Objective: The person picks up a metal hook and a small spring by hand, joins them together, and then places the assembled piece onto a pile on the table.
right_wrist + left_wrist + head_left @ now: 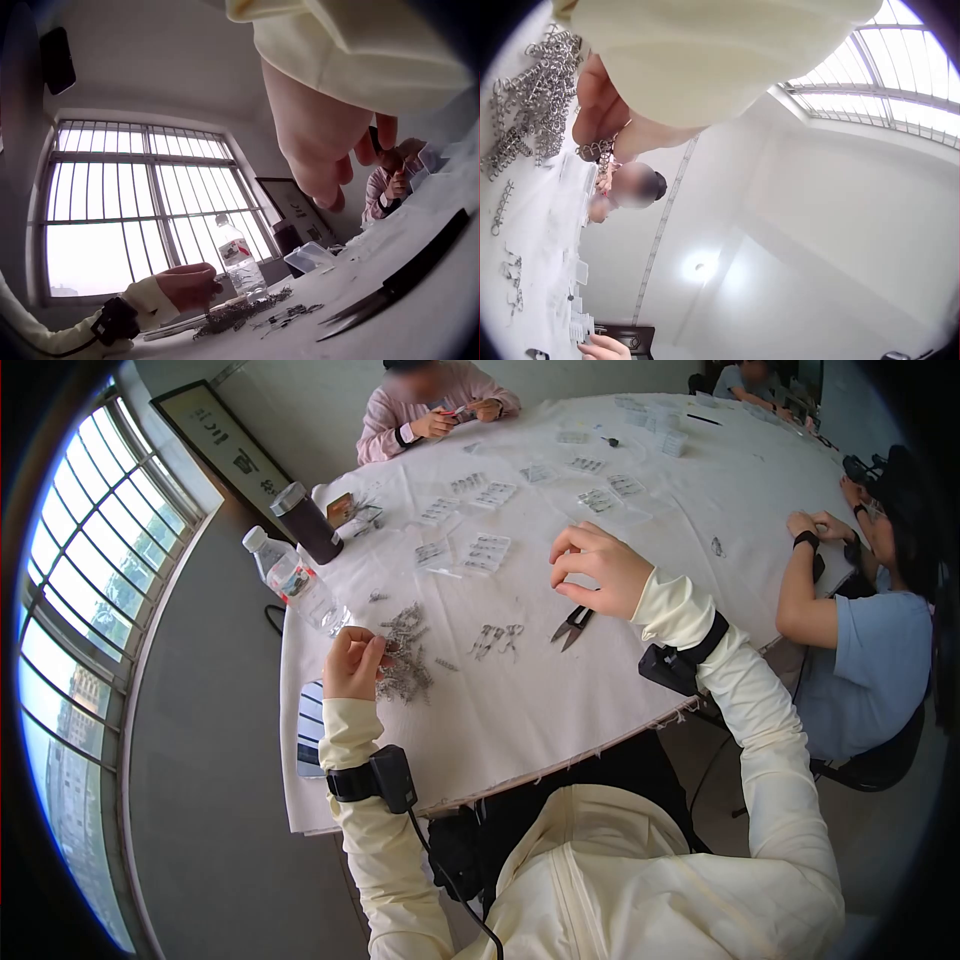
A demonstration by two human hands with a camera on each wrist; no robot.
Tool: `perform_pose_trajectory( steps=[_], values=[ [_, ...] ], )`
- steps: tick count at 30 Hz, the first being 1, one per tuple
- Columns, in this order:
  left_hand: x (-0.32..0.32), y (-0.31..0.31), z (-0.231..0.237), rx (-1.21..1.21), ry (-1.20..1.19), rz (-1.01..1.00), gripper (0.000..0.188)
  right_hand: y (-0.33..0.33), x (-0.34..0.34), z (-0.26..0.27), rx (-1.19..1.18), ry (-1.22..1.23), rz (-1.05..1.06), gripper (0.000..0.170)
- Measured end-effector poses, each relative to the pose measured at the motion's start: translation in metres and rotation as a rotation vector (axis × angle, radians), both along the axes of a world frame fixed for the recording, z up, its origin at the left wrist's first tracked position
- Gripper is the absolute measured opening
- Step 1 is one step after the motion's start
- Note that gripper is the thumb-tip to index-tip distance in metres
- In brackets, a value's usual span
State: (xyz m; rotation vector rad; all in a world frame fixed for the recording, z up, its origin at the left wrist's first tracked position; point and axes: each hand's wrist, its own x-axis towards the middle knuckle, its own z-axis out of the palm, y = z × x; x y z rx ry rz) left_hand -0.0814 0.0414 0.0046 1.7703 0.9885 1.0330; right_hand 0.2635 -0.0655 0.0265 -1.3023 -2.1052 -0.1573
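Observation:
My left hand (352,665) is at the left edge of a tangled heap of small metal coil springs (405,660). In the left wrist view its thumb and fingers pinch one coil spring (592,151). A single loose spring (447,664) lies to the right of the heap, and further right is a small group of thin metal pieces (497,641). My right hand (605,570) is raised over the table with loosely bent fingers and nothing visible in them. Just below it in the head view lies a pair of dark-handled thread snips (572,627), blades apart.
A water bottle (297,582) and a dark tumbler (308,525) stand at the left edge. Clear plastic boxes (487,553) with small parts spread across the white tablecloth (560,710). A striped flat item (309,730) lies by my left forearm. Other people sit around the table.

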Motion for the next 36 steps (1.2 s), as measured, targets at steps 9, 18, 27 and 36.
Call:
perform_pose_trajectory(
  steps=[9, 18, 27, 36],
  values=[
    [0.015, -0.003, -0.014, 0.175, 0.182, 0.037, 0.016, 0.015, -0.036, -0.020, -0.079, 0.055, 0.146, 0.007],
    [0.037, -0.020, -0.009, 0.702, 0.597, -0.166, 0.020, 0.020, -0.041, -0.032, -0.152, 0.039, 0.235, 0.010],
    [0.078, -0.024, 0.013, 0.352, 0.268, -0.187, 0.012, 0.023, -0.056, -0.046, -0.150, -0.031, 0.278, 0.008],
    [0.082, -0.026, -0.010, -0.154, -0.156, -0.364, 0.016, 0.016, -0.058, -0.034, -0.363, 0.544, 0.175, 0.008]
  ],
)
